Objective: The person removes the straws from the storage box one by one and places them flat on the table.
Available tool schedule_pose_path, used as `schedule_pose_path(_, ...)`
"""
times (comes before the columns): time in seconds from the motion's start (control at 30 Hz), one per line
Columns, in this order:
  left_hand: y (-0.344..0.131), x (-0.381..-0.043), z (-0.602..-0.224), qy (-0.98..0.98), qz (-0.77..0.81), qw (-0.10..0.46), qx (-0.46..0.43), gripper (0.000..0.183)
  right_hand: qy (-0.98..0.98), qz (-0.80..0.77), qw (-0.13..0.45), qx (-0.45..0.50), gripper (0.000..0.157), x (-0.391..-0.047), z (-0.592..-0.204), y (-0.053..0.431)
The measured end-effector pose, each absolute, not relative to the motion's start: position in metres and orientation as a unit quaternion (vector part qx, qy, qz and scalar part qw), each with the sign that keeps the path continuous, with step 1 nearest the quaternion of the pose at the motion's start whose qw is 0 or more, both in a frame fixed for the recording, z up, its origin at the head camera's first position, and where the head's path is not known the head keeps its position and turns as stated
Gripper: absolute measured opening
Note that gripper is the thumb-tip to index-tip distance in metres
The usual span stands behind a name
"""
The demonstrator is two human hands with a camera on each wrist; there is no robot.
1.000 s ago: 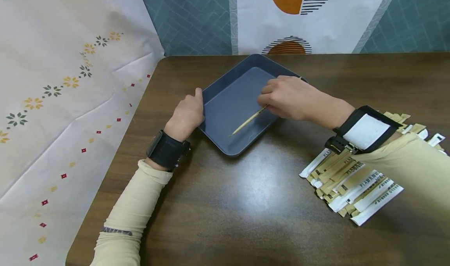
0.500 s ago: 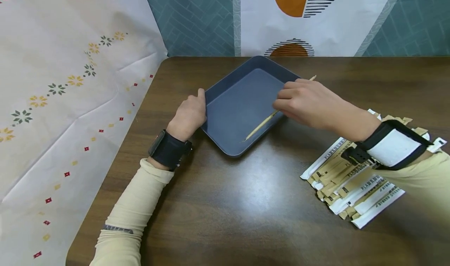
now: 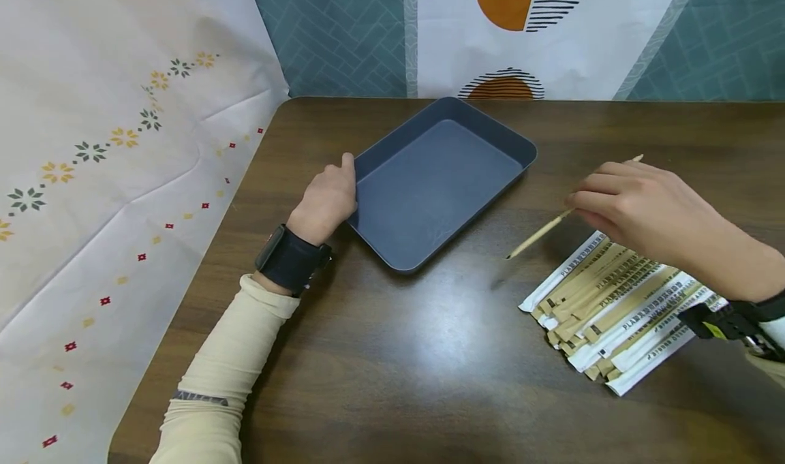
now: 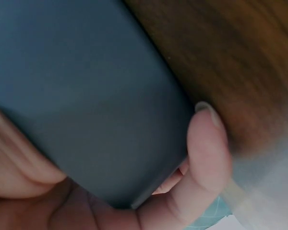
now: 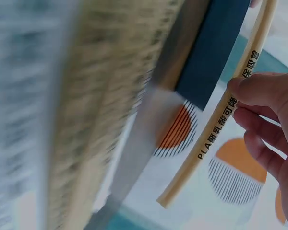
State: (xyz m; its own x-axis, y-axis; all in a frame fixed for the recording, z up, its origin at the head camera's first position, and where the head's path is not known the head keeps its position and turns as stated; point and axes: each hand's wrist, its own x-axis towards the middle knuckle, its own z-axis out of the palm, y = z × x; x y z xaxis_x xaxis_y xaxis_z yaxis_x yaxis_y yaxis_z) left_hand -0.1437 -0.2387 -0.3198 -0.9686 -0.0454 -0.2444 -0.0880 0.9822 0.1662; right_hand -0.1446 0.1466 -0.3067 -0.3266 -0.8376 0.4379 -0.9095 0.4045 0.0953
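A shallow blue-grey rectangular tray [image 3: 438,178] lies on the table. My left hand [image 3: 325,202] grips its left edge; in the left wrist view the thumb and fingers [image 4: 209,153] curl round its wall [image 4: 149,191]. My right hand [image 3: 644,212] is off the table, right of the tray, near the top of a pile of wrapped straws [image 3: 619,307]. Between thumb and fingertips it pinches a tan paper-wrapped straw [image 3: 540,235], slanting down to the left. Black print runs along the straw [image 5: 216,127] in the right wrist view.
The brown wooden table [image 3: 380,375] extends to the front and right. A white flowered cloth [image 3: 122,198] hangs over the left side. Behind the table's back edge are a teal patterned surface [image 3: 343,35] and a white cloth with orange shapes [image 3: 448,41].
My right hand has moved right with the straw, from over the tray to beside the straw pile. My left hand keeps its grip, and the tray stays in place.
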Motion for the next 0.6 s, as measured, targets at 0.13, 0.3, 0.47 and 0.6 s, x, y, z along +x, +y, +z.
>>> schedule_pose_path(0.13,-0.242,-0.143,-0.32,0.988,0.089,0.122,-0.035,0.043,-0.834,0.067,0.208,0.506,0.075,-0.132,-0.311,0.164)
schedule_pose_path(0.3,-0.245,-0.141,-0.321,0.988,0.09,0.123,-0.038,0.043,-0.85,0.061,0.204,0.483,0.076,-0.118,-0.318,0.18)
schedule_pose_path(0.47,-0.246,-0.141,-0.322,0.988,0.088,0.122,-0.035,0.042,-0.847,0.06,0.213,0.484,0.075,-0.109,-0.326,0.193)
schedule_pose_path(0.6,-0.249,-0.141,-0.322,0.988,0.093,0.121,-0.033,0.042,-0.846,0.058,0.206,0.488,0.075,-0.105,-0.333,0.2)
